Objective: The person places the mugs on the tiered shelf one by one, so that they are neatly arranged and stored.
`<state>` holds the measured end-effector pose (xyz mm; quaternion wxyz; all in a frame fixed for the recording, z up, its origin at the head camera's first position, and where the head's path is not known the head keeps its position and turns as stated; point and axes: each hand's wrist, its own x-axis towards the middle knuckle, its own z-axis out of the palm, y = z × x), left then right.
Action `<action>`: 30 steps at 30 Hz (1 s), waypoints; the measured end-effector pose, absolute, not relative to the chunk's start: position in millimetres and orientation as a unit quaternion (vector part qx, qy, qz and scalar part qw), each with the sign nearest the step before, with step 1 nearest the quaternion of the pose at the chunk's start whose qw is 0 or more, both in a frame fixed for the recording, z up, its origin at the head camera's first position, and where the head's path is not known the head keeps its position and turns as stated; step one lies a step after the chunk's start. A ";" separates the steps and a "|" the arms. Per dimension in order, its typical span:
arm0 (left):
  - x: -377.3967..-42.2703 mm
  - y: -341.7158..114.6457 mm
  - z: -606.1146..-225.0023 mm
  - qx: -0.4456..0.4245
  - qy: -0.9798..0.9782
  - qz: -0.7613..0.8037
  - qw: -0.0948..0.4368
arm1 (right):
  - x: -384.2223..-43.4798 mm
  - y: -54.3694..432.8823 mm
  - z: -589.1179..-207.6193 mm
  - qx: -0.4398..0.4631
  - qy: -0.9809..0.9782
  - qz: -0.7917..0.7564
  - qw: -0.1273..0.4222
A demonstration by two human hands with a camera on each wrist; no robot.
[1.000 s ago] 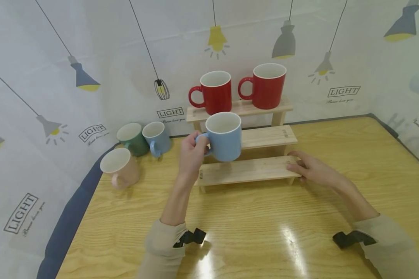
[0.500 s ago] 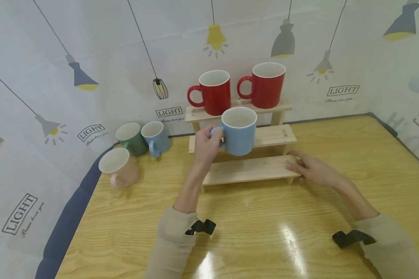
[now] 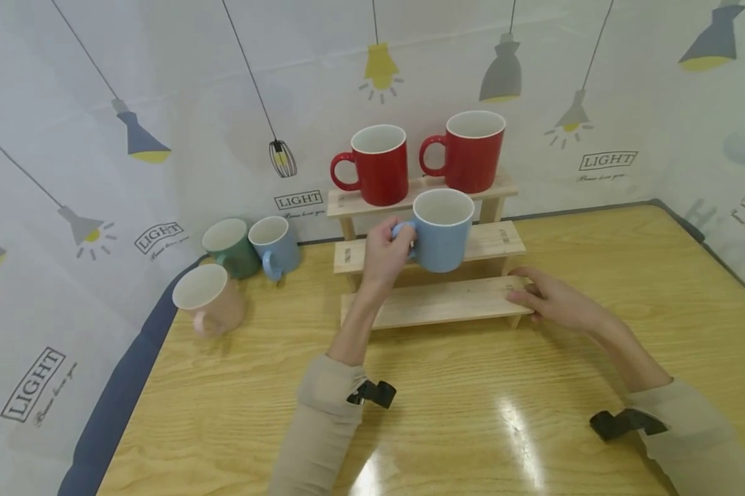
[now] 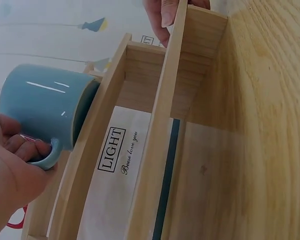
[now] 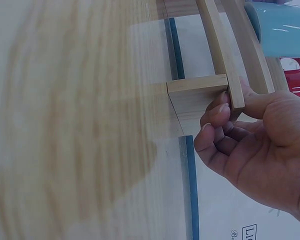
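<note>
Left hand [image 3: 384,255]: fingers curled round the handle of a light-blue mug [image 3: 442,238], handle to the left, mouth up. Mug is at the middle step of a three-step wooden stand [image 3: 453,303], towards the right part of that step. Left wrist view puts its base right by the board; cannot tell whether the two touch.

Right hand [image 3: 555,300]: holds the right end of the lowest step, fingers bent under the board in the right wrist view. Hands well apart, left one higher.

Top step: two red mugs side by side with a gap between, left red mug [image 3: 381,169] and right red mug [image 3: 476,155], both handles to the left.

Counter [image 3: 236,413]: yellowish wood grain, carries the stand. Left of the stand, near the far left corner, a cluster of three: green mug [image 3: 238,255], second blue mug [image 3: 279,244] just beside it, pink mug [image 3: 217,303] nearer the person.

Behind: pale cloth [image 3: 211,138] printed with hanging lamps and "LIGHT". Both sleeves beige, a black strap [image 3: 372,393] at the left cuff, another black strap [image 3: 626,424] at the right.
</note>
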<state>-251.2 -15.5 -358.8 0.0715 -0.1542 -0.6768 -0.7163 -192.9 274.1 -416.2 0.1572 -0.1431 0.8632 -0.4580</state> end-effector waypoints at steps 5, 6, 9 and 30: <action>-257.4 -7.4 -361.3 -0.165 -0.674 -0.718 0.048 | -192.3 273.6 -416.0 -0.143 0.862 -0.460 0.156; -258.6 -5.4 -361.9 -0.166 -0.675 -0.718 0.042 | -192.1 273.6 -415.8 -0.143 0.862 -0.460 0.156; -262.4 1.4 -363.3 -0.170 -0.678 -0.715 0.030 | -191.6 273.2 -415.0 -0.147 0.862 -0.460 0.155; -280.7 35.3 -361.4 -0.181 -0.703 -0.686 0.053 | -192.9 274.0 -416.3 -0.151 0.866 -0.453 0.151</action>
